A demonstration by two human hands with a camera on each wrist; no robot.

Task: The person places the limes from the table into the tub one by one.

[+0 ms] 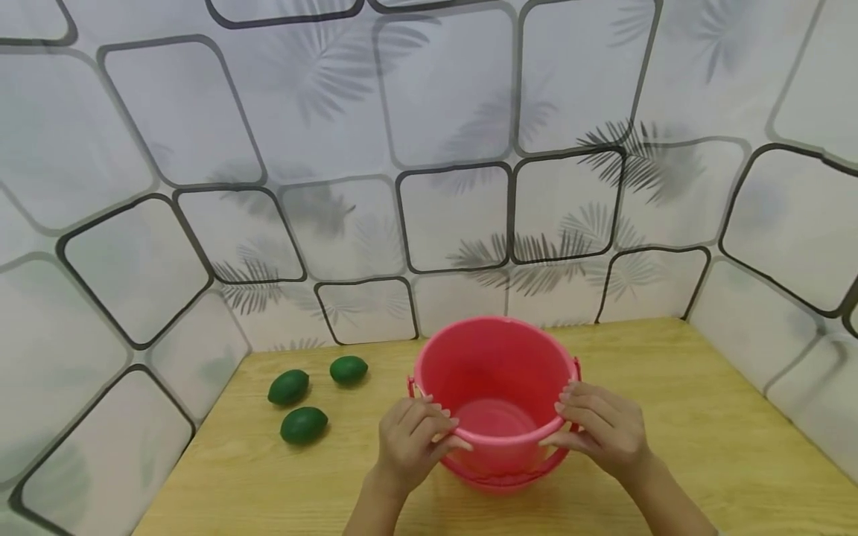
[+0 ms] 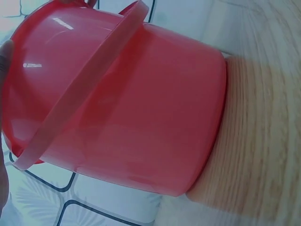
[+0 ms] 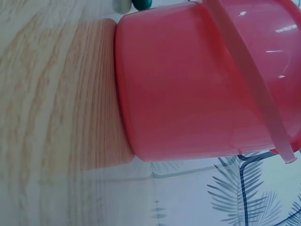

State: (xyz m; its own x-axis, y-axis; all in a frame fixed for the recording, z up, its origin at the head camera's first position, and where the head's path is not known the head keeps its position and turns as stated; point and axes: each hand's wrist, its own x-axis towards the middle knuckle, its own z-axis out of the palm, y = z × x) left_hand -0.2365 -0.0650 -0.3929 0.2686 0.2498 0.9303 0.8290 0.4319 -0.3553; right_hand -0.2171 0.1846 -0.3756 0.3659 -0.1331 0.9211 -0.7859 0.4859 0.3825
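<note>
A red plastic bucket stands upright on the wooden table, its handle hanging down along the near side. With fingers over the rim and thumb outside, my left hand grips the bucket's near left edge. My right hand pinches the rim at the near right the same way. Both wrist views show the bucket's side wall and its base on the wood. The right hand is out of sight in the right wrist view; only a sliver of the left hand shows in the left one.
Three dark green, lemon-shaped fruits lie left of the bucket: one at the back, one farther left and one nearer. White patterned sheeting rises behind and beside the wooden table.
</note>
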